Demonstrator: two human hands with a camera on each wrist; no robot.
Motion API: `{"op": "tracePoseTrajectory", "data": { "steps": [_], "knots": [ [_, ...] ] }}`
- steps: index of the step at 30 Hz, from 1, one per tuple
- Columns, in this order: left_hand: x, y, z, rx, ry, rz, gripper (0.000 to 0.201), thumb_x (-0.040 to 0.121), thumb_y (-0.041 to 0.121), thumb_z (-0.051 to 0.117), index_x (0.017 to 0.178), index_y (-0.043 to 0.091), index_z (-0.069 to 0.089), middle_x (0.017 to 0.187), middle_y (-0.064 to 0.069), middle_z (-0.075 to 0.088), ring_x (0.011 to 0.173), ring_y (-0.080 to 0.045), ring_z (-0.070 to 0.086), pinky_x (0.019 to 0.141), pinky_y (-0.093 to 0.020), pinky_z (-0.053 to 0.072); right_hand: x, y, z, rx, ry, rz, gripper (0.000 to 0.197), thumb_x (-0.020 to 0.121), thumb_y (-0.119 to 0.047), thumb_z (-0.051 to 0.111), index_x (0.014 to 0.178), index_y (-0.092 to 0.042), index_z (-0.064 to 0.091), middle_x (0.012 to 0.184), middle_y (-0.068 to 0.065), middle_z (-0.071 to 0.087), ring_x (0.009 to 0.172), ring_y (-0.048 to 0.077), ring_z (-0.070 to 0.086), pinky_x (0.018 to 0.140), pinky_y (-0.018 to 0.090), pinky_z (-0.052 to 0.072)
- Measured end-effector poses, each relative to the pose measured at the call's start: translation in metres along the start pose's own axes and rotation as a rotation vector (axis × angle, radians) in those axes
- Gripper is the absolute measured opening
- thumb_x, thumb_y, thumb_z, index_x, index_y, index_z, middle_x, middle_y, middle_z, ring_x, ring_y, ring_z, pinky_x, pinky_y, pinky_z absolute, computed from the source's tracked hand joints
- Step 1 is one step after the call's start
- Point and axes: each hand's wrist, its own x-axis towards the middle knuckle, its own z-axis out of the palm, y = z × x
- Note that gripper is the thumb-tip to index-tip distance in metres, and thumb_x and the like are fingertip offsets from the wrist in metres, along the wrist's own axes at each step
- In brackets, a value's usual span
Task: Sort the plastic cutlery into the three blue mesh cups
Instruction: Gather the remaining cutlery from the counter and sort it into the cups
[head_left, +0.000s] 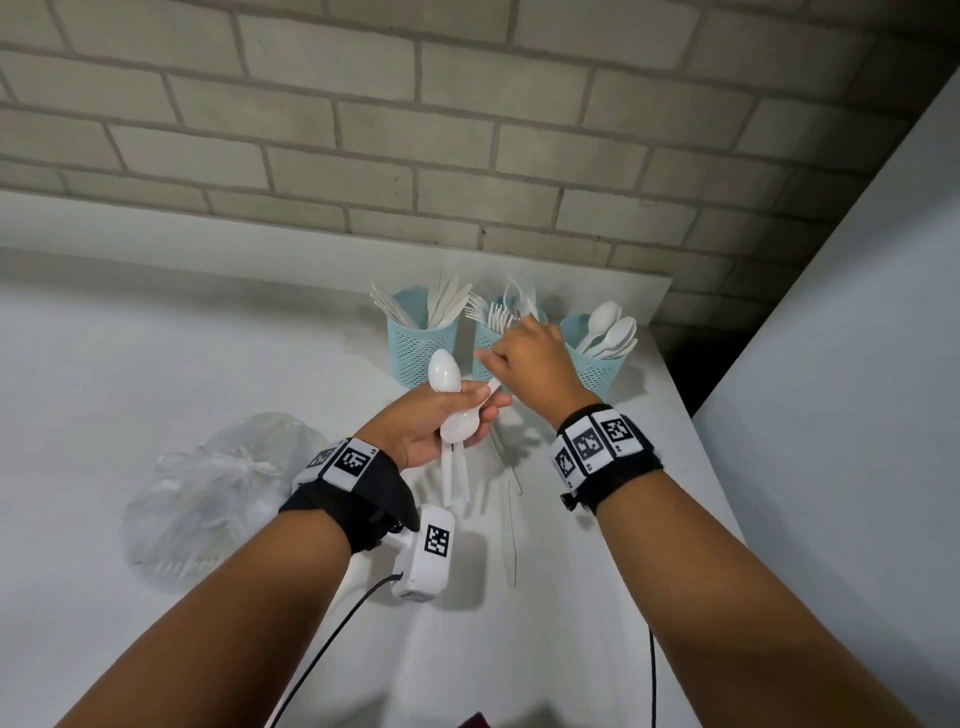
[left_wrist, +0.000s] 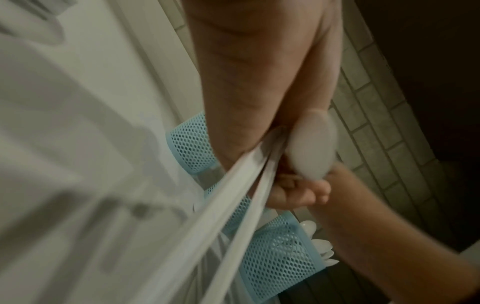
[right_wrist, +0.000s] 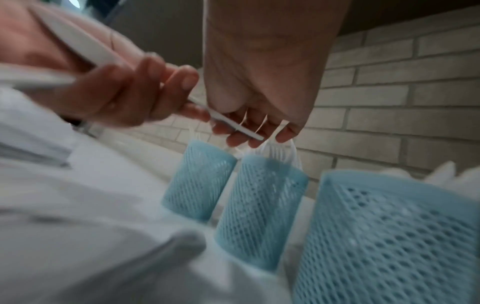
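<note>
Three blue mesh cups stand at the back of the white table: the left cup (head_left: 421, 343) holds knives, the middle cup (head_left: 485, 340) forks, the right cup (head_left: 597, 364) spoons. My left hand (head_left: 421, 431) grips a bundle of white plastic spoons (head_left: 443, 370), handles pointing down. One spoon (head_left: 460, 428) lies crosswise in that hand. My right hand (head_left: 530, 358), in front of the middle cup, pinches this spoon's handle (right_wrist: 233, 125). The wrist views show the cups close by (right_wrist: 262, 209) (left_wrist: 280, 261).
A clear plastic bag (head_left: 218, 493) with more cutlery lies on the table at the left. Loose clear knives (head_left: 511, 519) lie under my hands. The table's right edge (head_left: 701, 467) runs near the spoon cup, beside a white wall. A brick wall stands behind.
</note>
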Motion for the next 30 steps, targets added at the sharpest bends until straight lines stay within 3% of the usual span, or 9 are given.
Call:
{"op": "tracePoseTrajectory", "data": {
  "steps": [2,4,6,9,13,15,20,27,30],
  "knots": [
    [-0.003,0.001,0.0,0.007,0.03,-0.007,0.023,0.092,0.007,0.054,0.112,-0.002,0.061,0.092,-0.008,0.071,0.066,-0.007,0.066,0.06,-0.019,0.056,-0.007,0.006,0.008,0.023,0.139,0.052,0.045,0.096,-0.031,0.048,0.069,-0.001,0.067,0.084,0.016,0.065,0.093,0.03,0.057,0.086,0.042,0.036],
    [-0.005,0.0,0.0,0.018,0.061,0.005,0.025,0.092,0.005,0.054,0.114,-0.004,0.06,0.093,-0.01,0.07,0.068,-0.008,0.068,0.061,-0.018,0.056,-0.014,0.008,0.009,0.075,0.25,0.074,0.046,0.094,-0.028,0.053,0.055,-0.003,0.06,0.064,0.016,0.062,0.067,0.03,0.057,0.076,0.039,0.042],
    [-0.006,0.0,0.002,0.044,0.087,0.033,0.026,0.091,0.005,0.056,0.116,-0.004,0.06,0.09,-0.01,0.071,0.07,-0.009,0.069,0.059,-0.018,0.055,-0.018,0.002,0.005,0.13,0.141,0.065,0.051,0.098,-0.033,0.046,0.051,-0.013,0.044,0.052,0.004,0.048,0.059,0.025,0.046,0.066,0.031,0.038],
    [-0.006,-0.003,0.008,0.093,0.116,0.039,0.027,0.091,0.01,0.058,0.115,-0.003,0.061,0.087,-0.011,0.071,0.071,-0.011,0.071,0.055,-0.018,0.054,-0.025,-0.003,0.001,0.12,-0.008,0.063,0.052,0.1,-0.038,0.036,0.051,-0.021,0.033,0.052,-0.003,0.04,0.062,0.023,0.046,0.063,0.029,0.032],
    [-0.007,-0.003,0.007,0.038,0.206,-0.014,0.023,0.093,0.029,0.055,0.098,0.006,0.06,0.085,-0.01,0.068,0.067,-0.016,0.065,0.052,-0.019,0.054,-0.031,0.012,-0.004,0.109,-0.008,0.302,0.055,0.101,-0.042,0.025,0.077,-0.006,0.058,0.076,0.009,0.054,0.075,0.026,0.051,0.066,0.03,0.034],
    [-0.007,-0.002,0.002,0.02,0.22,-0.041,0.024,0.094,0.034,0.053,0.089,0.011,0.056,0.078,-0.004,0.061,0.061,-0.01,0.052,0.047,-0.016,0.047,-0.035,0.017,-0.002,0.196,-0.049,0.38,0.055,0.101,-0.045,0.025,0.078,-0.005,0.055,0.078,0.01,0.053,0.077,0.026,0.05,0.068,0.031,0.036],
    [-0.007,0.001,0.0,-0.083,0.16,-0.046,0.014,0.089,0.004,0.035,0.083,0.012,0.044,0.073,-0.001,0.052,0.059,-0.01,0.041,0.054,-0.021,0.035,-0.045,0.008,-0.001,0.551,-0.069,0.449,0.05,0.1,-0.041,0.032,0.076,-0.007,0.058,0.06,-0.002,0.05,0.062,0.02,0.05,0.08,0.04,0.046],
    [-0.004,-0.006,0.007,0.032,0.202,0.062,0.023,0.095,-0.008,0.038,0.097,0.01,0.051,0.078,-0.006,0.047,0.069,-0.013,0.047,0.068,-0.025,0.042,-0.052,-0.012,0.005,0.906,-0.167,0.441,0.013,0.1,-0.019,0.04,0.093,-0.009,0.044,0.075,0.004,0.05,0.059,0.014,0.049,0.055,0.026,0.05],
    [-0.003,-0.008,0.009,0.025,0.21,0.11,0.018,0.094,-0.007,0.042,0.095,0.007,0.053,0.084,-0.01,0.053,0.077,-0.017,0.055,0.077,-0.029,0.048,-0.057,-0.02,0.008,1.03,-0.276,0.446,0.011,0.102,-0.021,0.035,0.096,-0.013,0.041,0.079,0.006,0.056,0.064,0.015,0.052,0.057,0.026,0.046]
  ]
}}
